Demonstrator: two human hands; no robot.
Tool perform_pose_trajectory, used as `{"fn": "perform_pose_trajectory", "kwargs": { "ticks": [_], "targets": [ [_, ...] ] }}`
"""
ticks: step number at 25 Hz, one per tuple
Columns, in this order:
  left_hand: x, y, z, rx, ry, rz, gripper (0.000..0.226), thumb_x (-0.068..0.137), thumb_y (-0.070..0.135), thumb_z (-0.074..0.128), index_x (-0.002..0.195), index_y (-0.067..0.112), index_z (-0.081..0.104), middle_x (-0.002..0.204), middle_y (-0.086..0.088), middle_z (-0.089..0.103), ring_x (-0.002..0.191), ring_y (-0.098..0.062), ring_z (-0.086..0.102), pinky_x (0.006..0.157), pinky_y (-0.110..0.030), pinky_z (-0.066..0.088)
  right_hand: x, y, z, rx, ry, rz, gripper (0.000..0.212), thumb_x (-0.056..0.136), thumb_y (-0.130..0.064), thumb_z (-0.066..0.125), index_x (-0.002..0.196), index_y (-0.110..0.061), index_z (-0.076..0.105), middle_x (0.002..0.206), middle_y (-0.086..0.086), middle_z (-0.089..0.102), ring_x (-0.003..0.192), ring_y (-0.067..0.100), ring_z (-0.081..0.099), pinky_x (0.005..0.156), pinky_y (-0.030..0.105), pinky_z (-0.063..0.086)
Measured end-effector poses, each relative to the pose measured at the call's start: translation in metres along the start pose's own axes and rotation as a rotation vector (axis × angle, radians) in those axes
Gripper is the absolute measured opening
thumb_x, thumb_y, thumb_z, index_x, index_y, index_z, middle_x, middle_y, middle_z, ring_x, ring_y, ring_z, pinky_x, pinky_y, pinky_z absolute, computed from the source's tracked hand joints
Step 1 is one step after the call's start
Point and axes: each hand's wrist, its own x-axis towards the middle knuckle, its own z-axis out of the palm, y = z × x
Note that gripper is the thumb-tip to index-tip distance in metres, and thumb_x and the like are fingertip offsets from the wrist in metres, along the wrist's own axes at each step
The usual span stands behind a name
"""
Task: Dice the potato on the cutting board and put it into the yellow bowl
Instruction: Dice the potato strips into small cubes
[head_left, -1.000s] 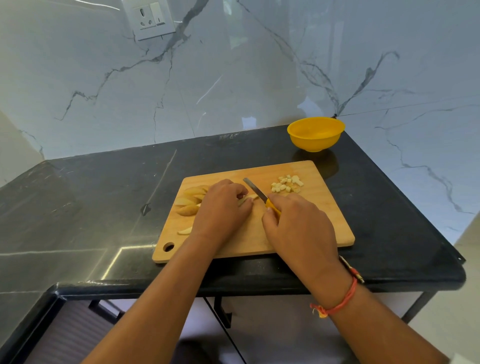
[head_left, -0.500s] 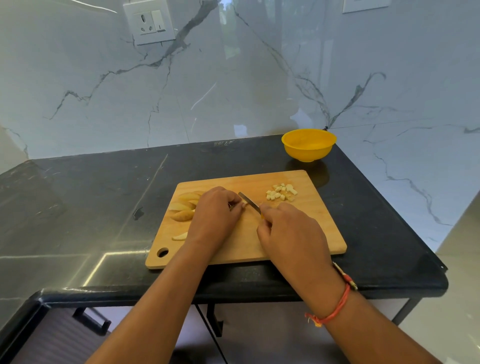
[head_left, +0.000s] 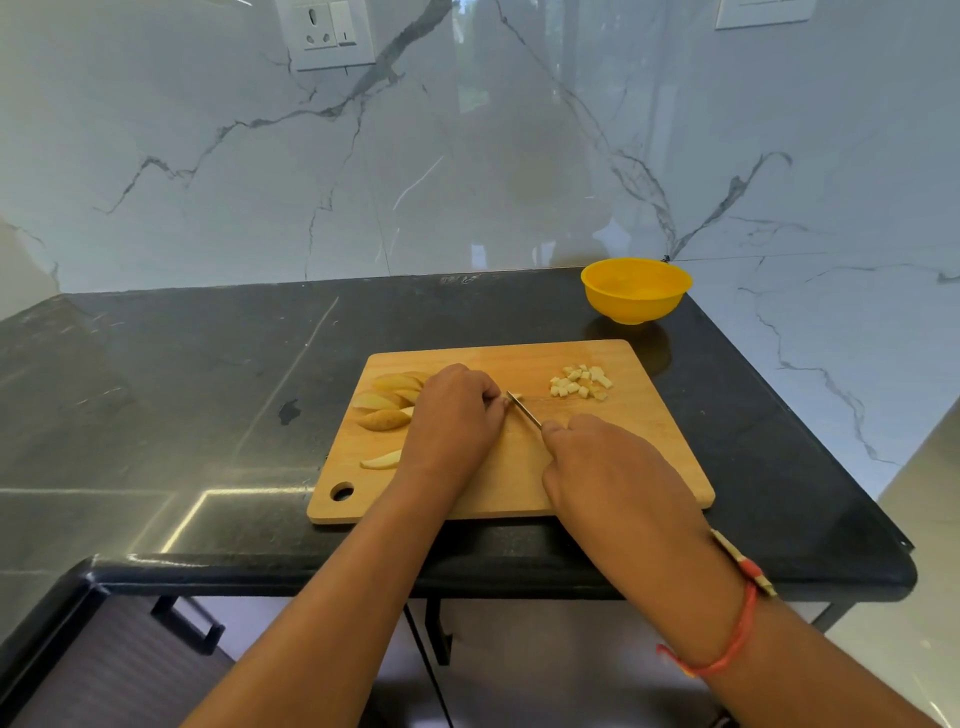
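done: small diced pile (head_left: 579, 382) on cutting board (head_left: 649, 467), beyond right fingertips
left: potato wedges (head_left: 387, 402) behind left knuckles uncut; yellow bowl (head_left: 636, 288) looks empty
left hand (head_left: 452, 415): fingers curled, pinning potato piece (head_left: 515, 397)
right hand (head_left: 608, 462): gripping knife (head_left: 524, 410), blade at left fingertips
hidden: knife handle; most of pinned piece

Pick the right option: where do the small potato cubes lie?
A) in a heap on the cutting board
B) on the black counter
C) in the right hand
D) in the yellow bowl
A: the potato cubes form a heap on the cutting board, and the yellow bowl behind it looks empty.
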Motion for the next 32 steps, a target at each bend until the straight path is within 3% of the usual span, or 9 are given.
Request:
{"fn": "perform_pose_trajectory", "kwargs": {
  "ticks": [4, 9, 13, 17, 22, 27, 32],
  "targets": [
    [-0.002, -0.002, -0.001, -0.018, 0.002, 0.007, 0.018, 0.093, 0.027, 0.064, 0.099, 0.015, 0.077, 0.094, 0.001, 0.068, 0.087, -0.012, 0.058, 0.081, -0.031, 0.052, -0.017, 0.008, -0.014, -0.035, 0.031, 0.003, 0.035, 0.102, -0.028, 0.036, 0.135, -0.035, 0.045, 0.084, -0.008, 0.040, 0.070, 0.011, 0.051, 0.065, 0.030, 0.053],
    [-0.004, -0.002, -0.003, -0.039, -0.002, 0.016, 0.021, 0.092, 0.023, 0.063, 0.108, 0.015, 0.075, 0.098, 0.001, 0.069, 0.089, -0.010, 0.059, 0.084, -0.026, 0.050, -0.019, 0.013, -0.019, -0.001, 0.122, 0.012, 0.043, 0.103, -0.036, 0.039, 0.146, -0.038, 0.038, 0.093, -0.010, 0.047, 0.069, 0.010, 0.050, 0.066, 0.022, 0.051],
    [-0.005, 0.000, -0.005, -0.093, -0.021, 0.011, 0.027, 0.092, 0.021, 0.065, 0.118, 0.018, 0.070, 0.101, 0.005, 0.069, 0.089, -0.006, 0.058, 0.086, -0.023, 0.051, -0.013, 0.011, -0.017, 0.082, 0.185, 0.014, 0.042, 0.101, -0.038, 0.041, 0.143, -0.036, 0.044, 0.100, -0.010, 0.055, 0.077, 0.010, 0.053, 0.073, 0.021, 0.052],
    [-0.006, -0.002, -0.004, -0.209, -0.009, -0.041, 0.027, 0.088, 0.021, 0.072, 0.114, 0.023, 0.063, 0.087, 0.015, 0.066, 0.082, -0.001, 0.061, 0.081, -0.021, 0.054, -0.003, 0.004, -0.006, 0.123, 0.221, -0.011, 0.041, 0.100, -0.036, 0.043, 0.140, -0.034, 0.050, 0.100, -0.009, 0.058, 0.080, 0.009, 0.053, 0.073, 0.022, 0.050],
    [-0.005, -0.004, -0.004, -0.246, -0.006, -0.099, 0.033, 0.084, 0.024, 0.077, 0.106, 0.026, 0.053, 0.078, 0.017, 0.064, 0.075, 0.007, 0.060, 0.065, -0.005, 0.043, 0.005, 0.002, 0.001, 0.147, 0.217, -0.030, 0.041, 0.100, -0.037, 0.042, 0.140, -0.033, 0.049, 0.104, -0.008, 0.059, 0.084, 0.009, 0.053, 0.077, 0.023, 0.050],
    [-0.005, -0.002, -0.008, -0.241, -0.017, -0.108, 0.030, 0.083, 0.025, 0.078, 0.101, 0.026, 0.054, 0.074, 0.020, 0.063, 0.075, 0.008, 0.061, 0.065, -0.005, 0.041, 0.010, -0.001, 0.004, 0.193, 0.237, -0.035, 0.040, 0.100, -0.036, 0.044, 0.138, -0.031, 0.052, 0.106, -0.007, 0.062, 0.087, 0.009, 0.056, 0.079, 0.024, 0.052],
    [-0.005, -0.003, -0.008, -0.255, -0.012, -0.098, 0.027, 0.082, 0.024, 0.078, 0.096, 0.026, 0.055, 0.078, 0.017, 0.067, 0.078, 0.005, 0.064, 0.070, -0.012, 0.049, 0.010, -0.002, 0.005, 0.185, 0.215, -0.043, 0.041, 0.100, -0.036, 0.043, 0.140, -0.031, 0.050, 0.105, -0.006, 0.060, 0.087, 0.010, 0.055, 0.079, 0.026, 0.052]
  ]
}}
